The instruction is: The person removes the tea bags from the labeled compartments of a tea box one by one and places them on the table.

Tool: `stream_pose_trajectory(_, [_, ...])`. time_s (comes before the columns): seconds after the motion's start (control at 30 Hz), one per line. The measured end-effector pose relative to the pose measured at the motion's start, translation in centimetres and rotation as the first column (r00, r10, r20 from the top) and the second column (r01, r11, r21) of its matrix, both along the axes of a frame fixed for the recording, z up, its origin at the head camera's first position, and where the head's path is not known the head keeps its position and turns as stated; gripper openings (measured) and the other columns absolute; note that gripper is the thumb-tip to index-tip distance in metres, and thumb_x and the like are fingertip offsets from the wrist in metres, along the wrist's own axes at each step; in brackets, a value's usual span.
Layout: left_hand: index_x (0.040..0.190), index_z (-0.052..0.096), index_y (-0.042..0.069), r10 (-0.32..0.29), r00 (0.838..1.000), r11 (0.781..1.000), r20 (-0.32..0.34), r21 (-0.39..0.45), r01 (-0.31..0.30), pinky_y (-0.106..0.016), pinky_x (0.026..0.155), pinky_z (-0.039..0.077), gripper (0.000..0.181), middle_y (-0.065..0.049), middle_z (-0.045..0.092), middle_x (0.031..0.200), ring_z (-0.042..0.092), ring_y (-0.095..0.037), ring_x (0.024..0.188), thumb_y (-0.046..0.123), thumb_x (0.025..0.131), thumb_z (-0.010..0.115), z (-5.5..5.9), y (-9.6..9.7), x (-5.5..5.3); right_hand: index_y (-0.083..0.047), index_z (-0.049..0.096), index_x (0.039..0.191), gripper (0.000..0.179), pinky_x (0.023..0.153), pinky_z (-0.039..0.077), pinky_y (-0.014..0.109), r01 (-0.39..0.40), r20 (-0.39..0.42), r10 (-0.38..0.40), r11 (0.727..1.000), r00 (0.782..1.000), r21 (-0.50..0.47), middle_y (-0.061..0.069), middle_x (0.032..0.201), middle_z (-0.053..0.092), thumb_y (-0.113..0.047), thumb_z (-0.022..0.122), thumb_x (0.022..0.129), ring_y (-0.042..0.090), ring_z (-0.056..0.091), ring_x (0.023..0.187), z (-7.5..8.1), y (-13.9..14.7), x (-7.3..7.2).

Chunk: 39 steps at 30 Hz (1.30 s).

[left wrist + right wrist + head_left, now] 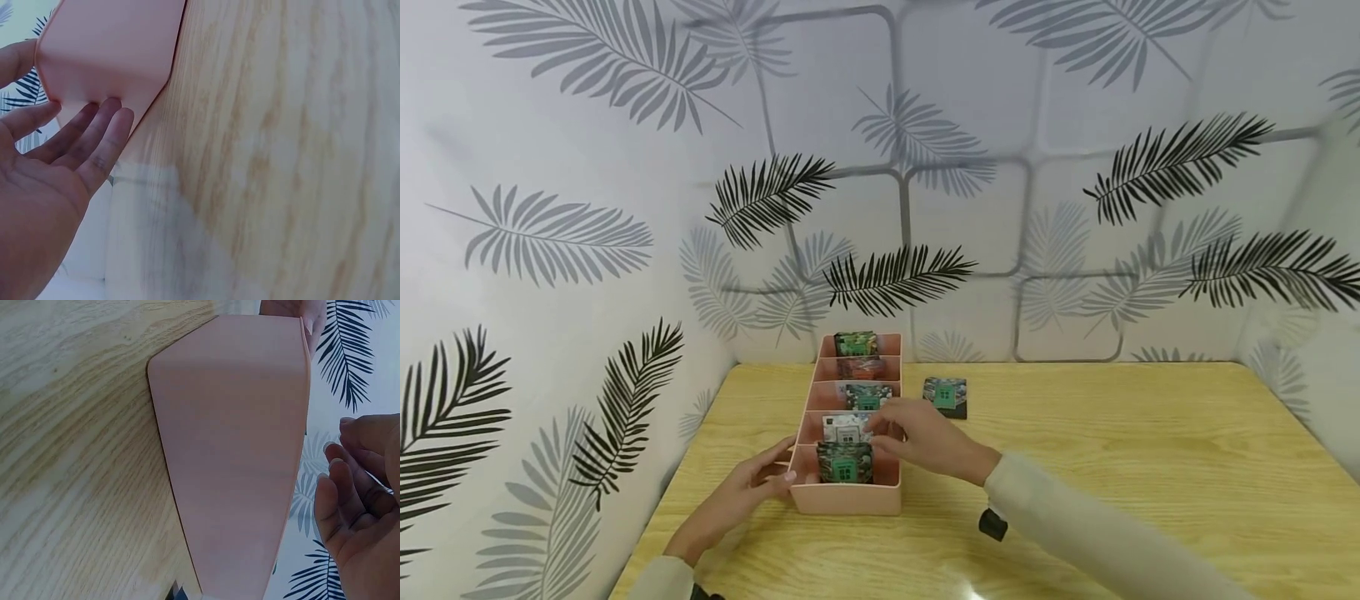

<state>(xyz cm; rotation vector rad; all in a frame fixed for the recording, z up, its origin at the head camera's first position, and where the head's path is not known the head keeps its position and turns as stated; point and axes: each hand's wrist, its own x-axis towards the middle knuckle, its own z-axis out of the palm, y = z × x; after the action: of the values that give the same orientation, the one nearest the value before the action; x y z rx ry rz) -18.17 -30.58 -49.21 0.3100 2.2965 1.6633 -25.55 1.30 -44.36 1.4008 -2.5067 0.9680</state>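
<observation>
A long pink divided box (846, 500) stands on the wooden table, with packets upright in its compartments. My left hand (748, 492) grips its near left corner, the thumb by the rim and the fingertips against the outer wall (125, 69). Over the box's right side, my right hand (928, 437) has bent fingers, close to a white packet (842, 428) in the second compartment from the front. No packet shows between the right fingers (344, 487) in the right wrist view. Dark green-labelled packets (846, 467) fill part of the front compartment.
A single dark packet with a green label (946, 397) lies on the table (1097, 467) right of the box. Further back in the box stand a green-labelled packet (867, 397), reddish packets (859, 367) and green-yellow packets (855, 342). A leaf-patterned wall (970, 317) rises behind.
</observation>
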Motion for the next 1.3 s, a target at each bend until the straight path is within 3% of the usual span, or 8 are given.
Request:
stream_pose_trajectory(0.2, [0.149, 0.033, 0.027, 0.024, 0.999, 1.000, -0.022, -0.001, -0.024, -0.044, 0.093, 0.047, 0.057, -0.009, 0.045, 0.140, 0.048, -0.029, 0.121, 0.031, 0.097, 0.056, 0.1, 0.2, 0.0, -0.014, 0.070, 0.108, 0.018, 0.064, 0.048, 0.017, -0.017, 0.009, 0.016, 0.998, 1.000, 0.062, -0.009, 0.095, 0.061, -0.022, 0.065, 0.093, 0.001, 0.053, 0.072, -0.4, -0.6, 0.2])
stream_pose_trajectory(0.47, [0.149, 0.034, 0.024, 0.021, 1.000, 1.000, -0.016, 0.020, -0.021, -0.043, 0.091, 0.049, 0.056, -0.008, 0.044, 0.141, 0.048, -0.030, 0.122, 0.029, 0.098, 0.056, 0.2, 0.4, 0.1, -0.016, 0.071, 0.109, 0.020, 0.067, 0.048, 0.017, 0.022, -0.013, -0.020, 0.989, 1.000, 0.146, -0.007, 0.095, 0.063, -0.025, 0.066, 0.092, 0.003, 0.052, 0.073, -0.6, -1.0, 0.6])
stream_pose_trajectory(0.87, [0.148, 0.036, 0.025, 0.015, 0.999, 0.999, -0.048, -0.027, -0.016, -0.027, 0.093, 0.045, 0.056, -0.006, 0.044, 0.142, 0.045, -0.027, 0.123, 0.033, 0.096, 0.057, -0.1, 0.1, 0.2, -0.019, 0.071, 0.098, 0.010, 0.069, 0.049, 0.018, 0.028, -0.021, -0.026, 0.993, 0.999, 0.111, -0.010, 0.093, 0.062, -0.023, 0.069, 0.089, 0.004, 0.057, 0.080, -0.6, -1.4, 1.1])
stream_pose_trajectory(1.1, [0.147, 0.036, 0.025, 0.014, 0.999, 0.999, -0.050, -0.029, -0.016, -0.029, 0.093, 0.045, 0.054, -0.007, 0.045, 0.141, 0.045, -0.028, 0.122, 0.031, 0.097, 0.056, 0.1, 0.1, 0.1, -0.023, 0.069, 0.091, 0.005, 0.068, 0.049, 0.018, 0.038, -0.027, -0.035, 0.992, 0.999, 0.117, -0.016, 0.084, 0.061, -0.027, 0.071, 0.088, -0.002, 0.055, 0.075, -0.8, -1.7, 0.9])
stream_pose_trajectory(1.3, [0.148, 0.036, 0.025, 0.016, 0.999, 1.000, -0.044, -0.023, -0.017, -0.030, 0.093, 0.045, 0.054, -0.006, 0.045, 0.140, 0.046, -0.028, 0.122, 0.031, 0.098, 0.055, -0.1, 0.0, 0.0, -0.024, 0.071, 0.090, 0.006, 0.069, 0.048, 0.020, 0.063, -0.035, -0.058, 0.984, 0.998, 0.166, -0.017, 0.085, 0.061, -0.029, 0.071, 0.087, 0.002, 0.053, 0.078, -0.7, -1.8, 1.2])
